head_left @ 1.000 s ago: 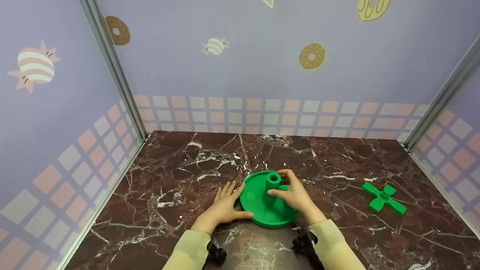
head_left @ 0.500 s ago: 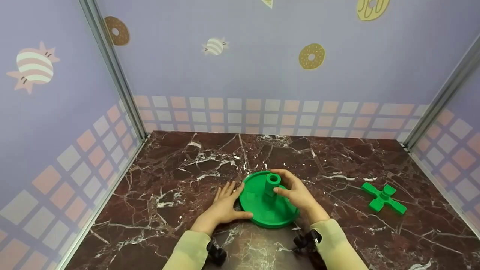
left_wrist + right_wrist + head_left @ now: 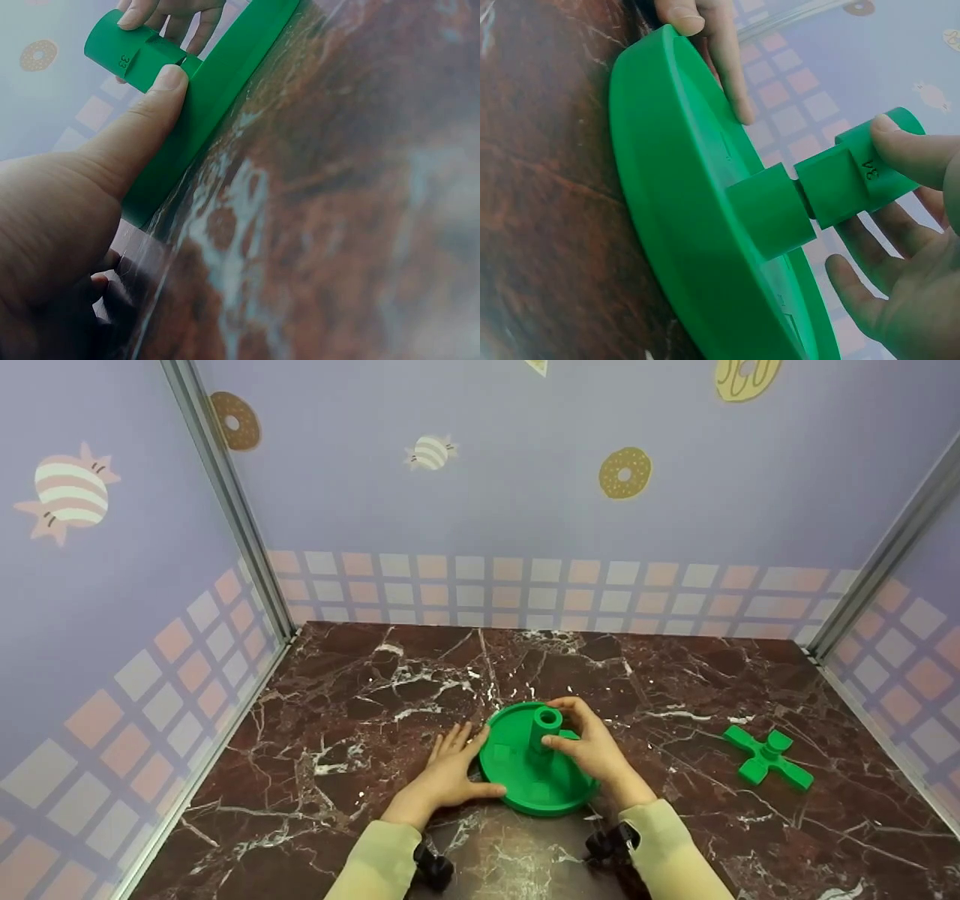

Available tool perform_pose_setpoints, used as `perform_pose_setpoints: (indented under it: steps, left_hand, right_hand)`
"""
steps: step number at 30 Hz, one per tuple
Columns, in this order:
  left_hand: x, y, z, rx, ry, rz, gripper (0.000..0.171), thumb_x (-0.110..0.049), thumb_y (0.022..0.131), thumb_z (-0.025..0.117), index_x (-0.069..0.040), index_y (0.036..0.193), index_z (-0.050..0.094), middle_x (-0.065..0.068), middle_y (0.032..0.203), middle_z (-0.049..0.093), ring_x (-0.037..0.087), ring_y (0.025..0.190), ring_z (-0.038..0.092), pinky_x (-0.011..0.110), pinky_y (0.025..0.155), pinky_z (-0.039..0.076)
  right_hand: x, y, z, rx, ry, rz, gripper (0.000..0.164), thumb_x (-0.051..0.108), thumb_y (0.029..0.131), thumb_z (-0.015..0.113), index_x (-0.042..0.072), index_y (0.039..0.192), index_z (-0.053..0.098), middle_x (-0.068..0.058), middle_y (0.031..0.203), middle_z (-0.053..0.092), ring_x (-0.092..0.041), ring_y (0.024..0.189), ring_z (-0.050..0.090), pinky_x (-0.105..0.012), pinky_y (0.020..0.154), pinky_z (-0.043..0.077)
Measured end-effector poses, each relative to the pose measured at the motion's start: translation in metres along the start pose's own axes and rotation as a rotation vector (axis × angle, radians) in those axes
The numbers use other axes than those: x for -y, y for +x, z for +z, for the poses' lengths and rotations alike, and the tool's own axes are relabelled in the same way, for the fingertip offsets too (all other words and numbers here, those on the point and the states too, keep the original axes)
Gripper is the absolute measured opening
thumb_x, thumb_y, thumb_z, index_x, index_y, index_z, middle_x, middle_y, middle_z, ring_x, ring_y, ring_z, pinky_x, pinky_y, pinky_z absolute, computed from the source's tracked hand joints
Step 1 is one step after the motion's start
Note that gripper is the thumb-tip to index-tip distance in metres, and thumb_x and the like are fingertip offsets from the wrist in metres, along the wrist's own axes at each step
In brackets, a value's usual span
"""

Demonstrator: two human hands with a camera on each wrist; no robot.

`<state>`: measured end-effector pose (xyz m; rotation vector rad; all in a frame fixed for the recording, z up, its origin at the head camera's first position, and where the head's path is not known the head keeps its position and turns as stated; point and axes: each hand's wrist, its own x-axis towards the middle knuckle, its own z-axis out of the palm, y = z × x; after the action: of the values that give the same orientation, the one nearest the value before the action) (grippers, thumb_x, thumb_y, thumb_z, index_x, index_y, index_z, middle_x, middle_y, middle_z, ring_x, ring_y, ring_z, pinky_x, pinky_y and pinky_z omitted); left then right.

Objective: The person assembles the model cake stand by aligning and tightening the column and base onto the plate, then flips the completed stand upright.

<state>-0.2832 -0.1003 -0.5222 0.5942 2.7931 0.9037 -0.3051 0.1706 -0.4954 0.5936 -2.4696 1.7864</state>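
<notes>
A round green dish (image 3: 517,787) with a low rim lies on the table. My left hand (image 3: 448,772) rests against its left rim, fingers spread and thumb touching the near side. In the right wrist view a short green socket (image 3: 769,210) rises from the dish's middle. Above it is a hollow green tube (image 3: 832,184) with a stepped body and a small dark mark. A narrow gap shows between the two. My right hand (image 3: 596,750) holds this tube near its top between thumb and fingers; some of its fingers are hidden behind the tube in the head view.
A green cross-shaped piece (image 3: 769,757) with a raised round centre lies to the right of the dish on the dark marbled table (image 3: 360,675). Patterned panels (image 3: 480,510) enclose the back and both sides. Each wrist carries a black camera mount (image 3: 433,866).
The right hand's thumb and fingers have shifted slightly rightward and back around the tube, which stays upright at the dish's centre. My left hand and the dish have not visibly moved.
</notes>
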Motion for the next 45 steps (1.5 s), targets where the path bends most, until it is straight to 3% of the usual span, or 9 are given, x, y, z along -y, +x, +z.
perform_pose_setpoints:
  steps: [9,18,22,26,31,41,45]
  left_hand:
    - [0.001,0.001,0.001,0.005,0.000,0.004,0.110,-0.062,0.083,0.078,-0.016,0.166,0.022,0.024,0.171,0.014,0.043,0.161,0.005,0.063,0.130,0.001]
    - [0.000,0.001,0.000,0.003,0.004,0.005,0.111,-0.062,0.082,0.078,-0.016,0.166,0.022,0.024,0.171,0.014,0.044,0.161,0.006,0.063,0.130,0.002]
    - [0.000,0.001,0.000,-0.001,0.005,0.004,0.110,-0.061,0.082,0.079,-0.016,0.166,0.023,0.025,0.171,0.015,0.044,0.161,0.006,0.063,0.130,0.002]
    - [-0.001,0.001,-0.001,-0.003,0.008,0.002,0.110,-0.061,0.082,0.079,-0.016,0.166,0.023,0.024,0.171,0.015,0.044,0.160,0.006,0.063,0.130,0.002]
    - [0.000,0.001,0.000,0.002,0.008,-0.004,0.111,-0.062,0.082,0.079,-0.017,0.166,0.023,0.024,0.171,0.015,0.043,0.161,0.006,0.063,0.130,0.002]
    - [0.001,0.001,0.001,-0.003,-0.001,0.003,0.111,-0.062,0.082,0.079,-0.017,0.166,0.023,0.024,0.171,0.015,0.044,0.161,0.006,0.063,0.130,0.002]
    - [0.001,0.000,0.001,-0.002,-0.003,0.006,0.111,-0.062,0.082,0.079,-0.016,0.166,0.023,0.024,0.171,0.015,0.044,0.161,0.006,0.063,0.130,0.002]
  right_hand:
    - [0.003,-0.002,0.007,-0.096,-0.043,0.033,0.048,0.007,0.086,0.082,0.008,0.124,0.054,-0.016,0.123,0.066,-0.037,0.113,0.065,-0.057,0.099,0.052]
    - [0.001,-0.001,0.011,-0.140,-0.092,0.023,0.051,0.008,0.082,0.086,0.009,0.119,0.051,-0.014,0.119,0.066,-0.033,0.109,0.065,-0.056,0.098,0.051]
    - [0.000,0.000,0.005,-0.087,-0.064,0.026,0.059,0.011,0.084,0.085,0.007,0.133,0.052,-0.019,0.131,0.064,-0.038,0.121,0.062,-0.060,0.105,0.048]
    - [-0.002,0.000,-0.004,0.040,0.022,-0.017,0.070,0.007,0.091,0.077,0.004,0.152,0.043,-0.027,0.149,0.053,-0.046,0.136,0.052,-0.065,0.114,0.040]
    - [-0.004,0.000,-0.009,0.161,0.118,-0.044,0.071,0.006,0.097,0.069,0.002,0.159,0.034,-0.029,0.157,0.044,-0.045,0.146,0.043,-0.062,0.119,0.036]
    - [-0.004,0.000,-0.007,0.138,0.046,-0.047,0.057,0.000,0.095,0.067,-0.001,0.149,0.047,-0.024,0.146,0.056,-0.040,0.137,0.055,-0.046,0.112,0.048]
    - [-0.003,0.000,-0.006,0.112,0.042,-0.047,0.056,-0.001,0.093,0.070,-0.004,0.145,0.049,-0.026,0.142,0.058,-0.042,0.132,0.057,-0.051,0.111,0.049]
